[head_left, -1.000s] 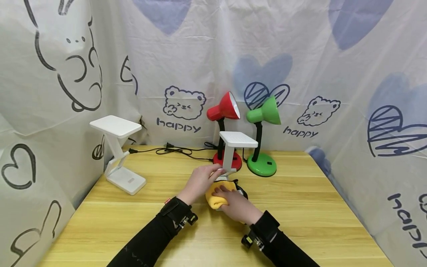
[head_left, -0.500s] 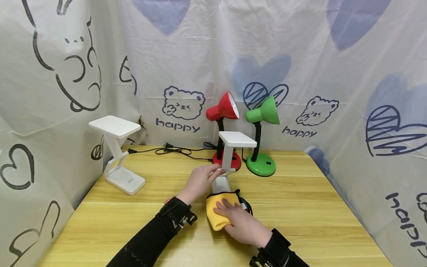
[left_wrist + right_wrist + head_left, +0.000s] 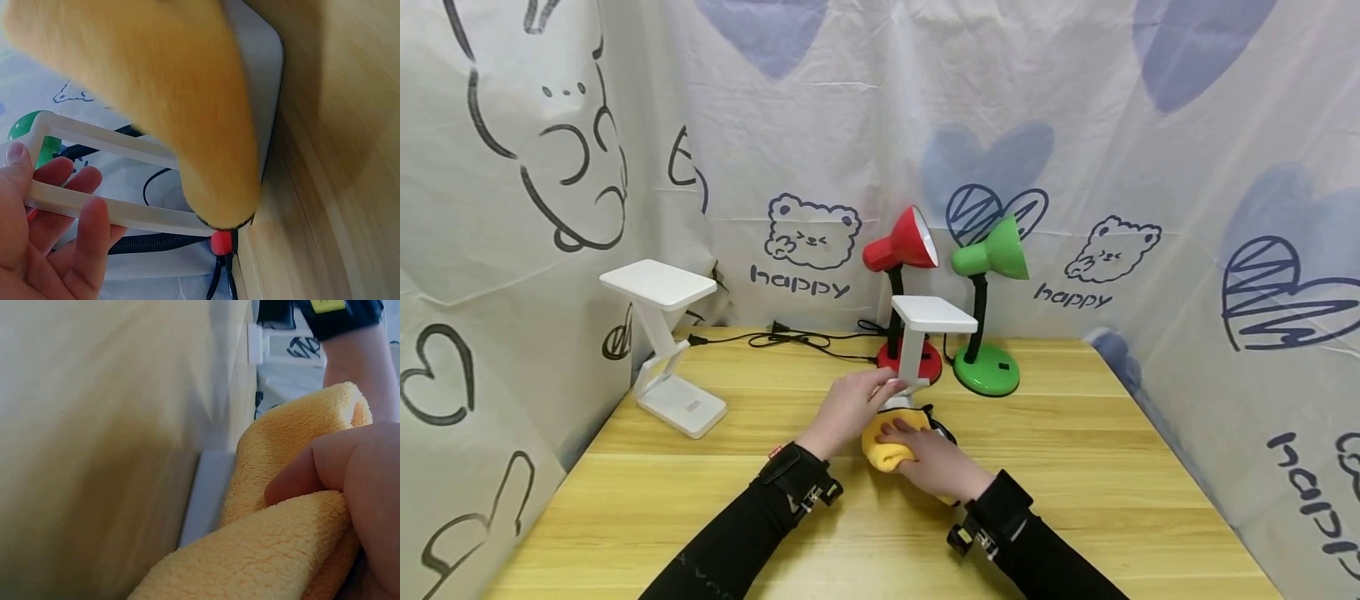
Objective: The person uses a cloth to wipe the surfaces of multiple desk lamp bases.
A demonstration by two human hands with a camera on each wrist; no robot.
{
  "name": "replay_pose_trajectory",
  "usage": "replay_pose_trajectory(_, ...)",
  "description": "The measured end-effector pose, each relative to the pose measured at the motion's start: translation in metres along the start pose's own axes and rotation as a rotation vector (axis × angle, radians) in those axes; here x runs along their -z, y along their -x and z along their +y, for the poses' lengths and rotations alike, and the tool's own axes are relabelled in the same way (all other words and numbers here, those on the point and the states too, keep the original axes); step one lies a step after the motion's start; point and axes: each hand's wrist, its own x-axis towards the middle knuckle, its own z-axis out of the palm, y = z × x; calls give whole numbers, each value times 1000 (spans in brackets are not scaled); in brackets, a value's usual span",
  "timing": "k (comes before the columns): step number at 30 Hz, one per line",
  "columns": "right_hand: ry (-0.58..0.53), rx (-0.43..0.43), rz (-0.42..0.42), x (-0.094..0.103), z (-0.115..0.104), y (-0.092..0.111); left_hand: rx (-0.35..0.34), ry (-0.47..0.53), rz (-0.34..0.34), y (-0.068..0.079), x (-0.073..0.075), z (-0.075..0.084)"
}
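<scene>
We see a white lamp [image 3: 913, 350] standing on the table [image 3: 1075, 475], its flat head raised and its base toward the person. The person's left grip [image 3: 846, 410], a bare hand, reaches this lamp from the left and is closed on the lower part of its stem; in the left wrist view we make out thumb and bent fingers about a pale bar. The right grip [image 3: 936, 460], at the lamp's near end, holds a folded yellow cloth [image 3: 887, 454] against the base. From the head we see its fingers spread on the cloth, and in the right wrist view one bent digit is tucked into the fold. A strip of the base shows past the cloth's edge. Just behind this lamp, partly hidden by it, we see a red lamp [image 3: 906, 242]; behind it to the right is a green lamp [image 3: 978, 312]. A second white lamp [image 3: 657, 327] stands well apart to its left. Black cords [image 3: 790, 337] lie behind it, to the left.
</scene>
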Motion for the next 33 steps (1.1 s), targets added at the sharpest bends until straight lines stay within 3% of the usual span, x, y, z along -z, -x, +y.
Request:
replay_pose_trajectory(8, 25, 37, 75, 5, 15, -23, -17, -39, -39, -1, -3, 4)
replay_pose_trajectory(14, 32, 27, 96, 7, 14, -23, -15, -39, -57, -3, -3, 10)
replay_pose_trajectory(20, 68, 11, 23, 4, 5, -1, 3, 71, -67, -4, -5, 12)
replay_pose_trajectory(26, 16, 34, -22, 3, -5, 33, 37, 193, -95, -5, -5, 11)
replay_pose_trajectory(33, -49, 87, -54, 11, -1, 60, 49, 186, -93, -4, -1, 5)
